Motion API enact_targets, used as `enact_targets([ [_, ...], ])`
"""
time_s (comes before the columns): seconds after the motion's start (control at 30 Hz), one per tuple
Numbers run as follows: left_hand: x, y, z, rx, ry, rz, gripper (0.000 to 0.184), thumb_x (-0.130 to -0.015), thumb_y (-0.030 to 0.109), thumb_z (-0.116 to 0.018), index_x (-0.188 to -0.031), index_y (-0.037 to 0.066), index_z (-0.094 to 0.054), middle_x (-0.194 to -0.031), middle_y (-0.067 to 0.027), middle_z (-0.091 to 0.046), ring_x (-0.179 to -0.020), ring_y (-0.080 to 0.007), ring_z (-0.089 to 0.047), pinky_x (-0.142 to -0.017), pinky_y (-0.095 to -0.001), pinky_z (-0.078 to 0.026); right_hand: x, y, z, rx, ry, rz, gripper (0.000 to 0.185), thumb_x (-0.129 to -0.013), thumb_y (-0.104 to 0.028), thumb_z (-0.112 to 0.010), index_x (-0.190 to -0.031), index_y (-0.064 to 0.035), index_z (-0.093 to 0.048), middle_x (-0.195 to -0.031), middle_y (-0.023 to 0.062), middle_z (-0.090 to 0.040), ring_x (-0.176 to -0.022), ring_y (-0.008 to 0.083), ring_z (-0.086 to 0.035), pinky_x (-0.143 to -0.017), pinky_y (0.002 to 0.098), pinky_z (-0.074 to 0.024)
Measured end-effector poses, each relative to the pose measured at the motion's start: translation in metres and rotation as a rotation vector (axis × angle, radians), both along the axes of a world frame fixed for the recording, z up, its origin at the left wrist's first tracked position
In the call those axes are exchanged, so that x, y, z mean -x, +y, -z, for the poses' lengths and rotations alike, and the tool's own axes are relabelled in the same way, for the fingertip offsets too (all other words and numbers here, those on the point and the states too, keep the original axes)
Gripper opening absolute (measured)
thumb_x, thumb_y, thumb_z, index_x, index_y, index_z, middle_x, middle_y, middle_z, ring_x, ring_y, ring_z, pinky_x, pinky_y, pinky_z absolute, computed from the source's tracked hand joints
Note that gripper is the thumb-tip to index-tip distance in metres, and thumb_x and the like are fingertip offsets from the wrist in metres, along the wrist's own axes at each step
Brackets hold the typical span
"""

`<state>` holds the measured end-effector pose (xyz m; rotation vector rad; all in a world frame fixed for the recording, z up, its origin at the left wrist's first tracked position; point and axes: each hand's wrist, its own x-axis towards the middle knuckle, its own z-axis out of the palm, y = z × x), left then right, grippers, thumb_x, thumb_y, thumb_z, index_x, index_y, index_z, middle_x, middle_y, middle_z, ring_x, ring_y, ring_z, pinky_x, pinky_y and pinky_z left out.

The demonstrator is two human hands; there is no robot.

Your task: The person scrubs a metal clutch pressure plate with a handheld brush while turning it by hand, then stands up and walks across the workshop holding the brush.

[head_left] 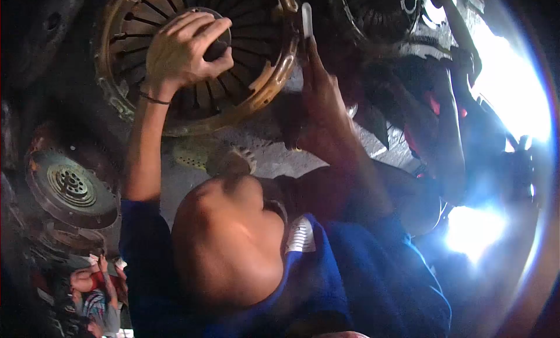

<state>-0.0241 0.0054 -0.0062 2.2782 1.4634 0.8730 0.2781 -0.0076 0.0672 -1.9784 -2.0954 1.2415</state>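
A large round clutch pressure plate (279, 69), with a rusty brown rim and dark radial fingers, fills the top of the view. Over its middle, my left hand (184, 49) curls round a dark round disc (219, 46), thumb on the near side; the palm hides part of it. Beside the plate's right rim is my right hand (319, 84), closed on a pale, narrow strip with a rounded end (307, 21). That strip points upward along the rim. Its exact kind does not show, and shadow covers most of the right fingers.
Another round metal disc with a holed hub (73, 183) lies at the left. A dark round part (382, 14) sits at the top right. At the lower left are other people (99, 291). Bare skin and blue cloth (361, 274) fill the lower middle. Strong light glares at right.
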Motion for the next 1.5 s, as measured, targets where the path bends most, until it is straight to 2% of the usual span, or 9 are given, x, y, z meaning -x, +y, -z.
enact_targets([
  [0.2, -0.001, -0.001, -0.002, -0.014, 0.003, -0.003, 0.038, -0.081, 0.031, -0.079, -0.114, 0.012, -0.077, -0.109, -0.0114, -0.077, -0.108, -0.03, -0.073, -0.098, -0.044, -0.059, -0.014, -0.003, 0.008, -0.196, -0.02, -0.332, 0.075, -0.104, 0.002, -0.043, -0.167, -0.0164, -0.006, -0.14, 0.0367, -0.054, -0.109, 0.0451, -0.07, -0.085, 0.0527, -0.0624],
  [0.27, -0.002, -0.001, -0.004, -0.023, -0.012, 0.007, 0.038, -0.08, 0.031, -0.079, -0.113, 0.013, -0.077, -0.109, -0.0113, -0.077, -0.107, -0.03, -0.074, -0.098, -0.0442, -0.059, 0.017, 0.021, -0.026, 0.318, -0.14, -0.025, 0.08, -0.102, 0.003, -0.046, -0.168, -0.0162, -0.004, -0.145, 0.0357, -0.052, -0.103, 0.0417, -0.074, -0.086, 0.0482, -0.0639],
  [0.47, 0.001, 0.001, -0.001, -0.059, 0.007, 0.014, 0.038, -0.081, 0.032, -0.078, -0.114, 0.013, -0.077, -0.111, -0.0127, -0.076, -0.107, -0.0303, -0.074, -0.098, -0.0448, -0.059, -0.011, 0.002, 0.006, -0.197, -0.123, -0.405, 0.088, -0.095, 0.008, -0.051, -0.167, -0.0105, -0.003, -0.139, 0.0362, -0.057, -0.09, 0.0328, -0.077, -0.069, 0.0393, -0.0655],
  [0.67, 0.003, 0.003, -0.001, -0.042, 0.015, 0.014, 0.038, -0.08, 0.031, -0.079, -0.113, 0.011, -0.076, -0.11, -0.0119, -0.077, -0.107, -0.0302, -0.074, -0.098, -0.0445, -0.06, -0.003, -0.017, -0.008, -0.157, -0.042, -0.341, 0.088, -0.097, 0.005, -0.05, -0.166, -0.0058, 0.004, -0.115, 0.0362, -0.067, -0.07, 0.0353, -0.074, -0.063, 0.0427, -0.0622],
  [0.87, 0.002, 0.001, -0.002, -0.005, 0.019, 0.015, 0.042, -0.082, 0.034, -0.079, -0.117, 0.011, -0.075, -0.113, -0.0115, -0.076, -0.108, -0.0297, -0.073, -0.097, -0.045, -0.06, 0.008, -0.002, -0.002, 0.021, -0.093, -0.212, 0.073, -0.101, -0.001, -0.049, -0.167, -0.0102, -0.016, -0.143, 0.0331, -0.051, -0.107, 0.0422, -0.071, -0.087, 0.0482, -0.0591],
  [1.03, 0.002, 0.002, -0.004, 0.012, 0.008, 0.016, 0.041, -0.081, 0.032, -0.078, -0.117, 0.011, -0.075, -0.111, -0.0128, -0.076, -0.107, -0.0313, -0.073, -0.095, -0.0442, -0.06, -0.01, -0.066, -0.017, 0.155, 0.011, -0.043, 0.075, -0.101, 0.001, -0.05, -0.167, -0.0094, -0.016, -0.126, 0.0355, -0.065, -0.089, 0.0384, -0.075, -0.078, 0.049, -0.0613],
  [1.2, -0.002, 0.0, -0.005, 0.025, -0.025, 0.022, 0.042, -0.079, 0.03, -0.078, -0.115, 0.008, -0.075, -0.109, -0.0132, -0.076, -0.104, -0.0319, -0.073, -0.093, -0.0444, -0.06, 0.018, 0.038, 0.052, -0.313, 0.16, -0.083, 0.078, -0.101, 0.0, -0.053, -0.167, -0.0163, -0.016, -0.105, 0.0304, -0.074, -0.085, 0.0414, -0.077, -0.068, 0.0494, -0.0591],
  [1.37, -0.001, 0.003, -0.008, 0.044, -0.039, -0.003, 0.042, -0.079, 0.028, -0.079, -0.115, 0.007, -0.075, -0.109, -0.0128, -0.076, -0.102, -0.0322, -0.074, -0.094, -0.0455, -0.06, 0.013, 0.061, -0.024, -0.074, 0.102, 0.022, 0.05, -0.109, -0.017, -0.049, -0.158, -0.0107, -0.042, -0.13, 0.0337, -0.063, -0.127, 0.0431, -0.061, -0.1, 0.0447, -0.052],
  [1.5, 0.0, 0.002, -0.006, 0.044, -0.011, -0.013, 0.041, -0.08, 0.031, -0.078, -0.114, 0.007, -0.076, -0.11, -0.0126, -0.077, -0.104, -0.0303, -0.074, -0.093, -0.045, -0.061, -0.001, 0.027, -0.005, -0.268, 0.043, -0.102, 0.069, -0.103, 0.0, -0.046, -0.165, -0.0222, -0.025, -0.128, 0.0309, -0.066, -0.117, 0.0462, -0.066, -0.095, 0.0533, -0.0552],
])
